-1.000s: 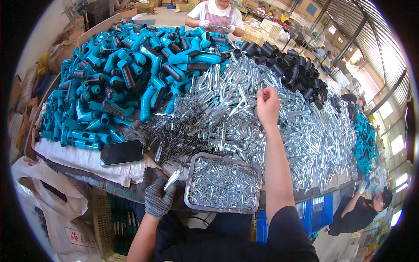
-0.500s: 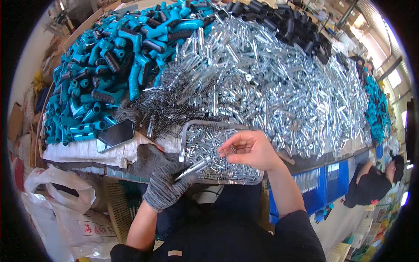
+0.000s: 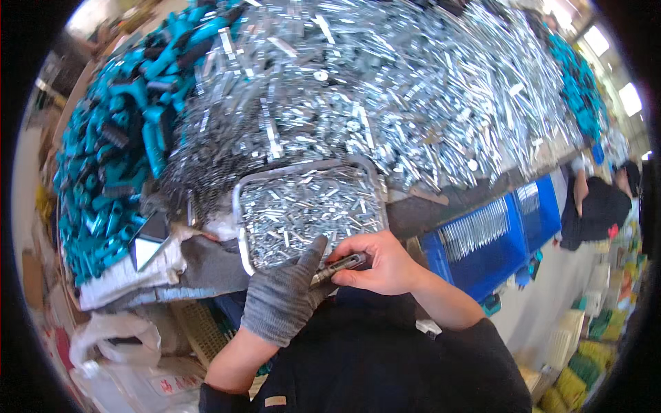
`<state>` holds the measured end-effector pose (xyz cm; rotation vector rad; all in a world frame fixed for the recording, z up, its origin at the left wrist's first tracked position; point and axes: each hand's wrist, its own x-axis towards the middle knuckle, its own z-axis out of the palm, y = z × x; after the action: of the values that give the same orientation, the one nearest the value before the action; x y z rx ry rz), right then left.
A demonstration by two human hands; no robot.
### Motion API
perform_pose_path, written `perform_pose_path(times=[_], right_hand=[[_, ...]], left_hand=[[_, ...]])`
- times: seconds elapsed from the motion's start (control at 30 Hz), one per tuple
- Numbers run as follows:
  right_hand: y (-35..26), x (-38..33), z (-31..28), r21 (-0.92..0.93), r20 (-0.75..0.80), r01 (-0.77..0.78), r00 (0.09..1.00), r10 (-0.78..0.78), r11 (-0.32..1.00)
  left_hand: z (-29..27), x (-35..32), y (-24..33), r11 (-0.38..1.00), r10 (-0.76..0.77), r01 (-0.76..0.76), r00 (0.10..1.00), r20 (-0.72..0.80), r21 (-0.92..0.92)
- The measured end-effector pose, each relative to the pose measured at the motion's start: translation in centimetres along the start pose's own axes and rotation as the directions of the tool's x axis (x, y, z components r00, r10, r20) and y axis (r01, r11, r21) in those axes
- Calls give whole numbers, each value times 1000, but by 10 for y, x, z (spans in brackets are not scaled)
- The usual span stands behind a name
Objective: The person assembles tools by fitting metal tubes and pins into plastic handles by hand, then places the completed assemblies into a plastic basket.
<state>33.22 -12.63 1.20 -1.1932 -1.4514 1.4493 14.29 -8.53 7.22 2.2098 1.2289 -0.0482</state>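
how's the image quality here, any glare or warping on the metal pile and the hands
Head view: strong fisheye warping, with a black rim and the table edge bowing. The heap of shiny metal parts sparkles with glare, blown out near the top. The gloved left hand and bare right hand, pinching a small metal piece, look evenly lit and fairly sharp.

Little open room lies ahead. The metal tray (image 3: 241,206) at mid-frame is filled with small silver parts, and its near rim sits just above the gloved left hand (image 3: 286,296) and bare right hand (image 3: 382,265), which meet over a small metal piece (image 3: 342,263). Beyond the tray, a heap of silver parts (image 3: 385,89) covers the surface across the upper frame. Teal handles (image 3: 103,165) bank up at the left. A dark phone (image 3: 148,241) lies at the tray's left. Open floor shows only at lower right, beside the blue crates (image 3: 492,241).
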Motion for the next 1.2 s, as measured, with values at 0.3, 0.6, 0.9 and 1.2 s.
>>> perform_pose_path(times=[0.3, 0.6, 0.9, 1.2], right_hand=[[61, -98, -80, 311, 370, -313, 909, 189, 898], [312, -230, -185, 72, -997, -612, -53, 50, 788], [313, -196, -237, 4, -995, -913, -45, -90, 407], [322, -210, -245, -20, -973, -880, -92, -211, 475]], left_hand=[[42, 1, -147, 975, 131, -222, 661, -739, -26], [53, 13, -158, 84, -644, -282, 717, -268, -956], [52, 25, -133, 221, -737, -243, 593, -325, -945], [53, 29, -120, 200, -829, -294, 458, -322, -935]])
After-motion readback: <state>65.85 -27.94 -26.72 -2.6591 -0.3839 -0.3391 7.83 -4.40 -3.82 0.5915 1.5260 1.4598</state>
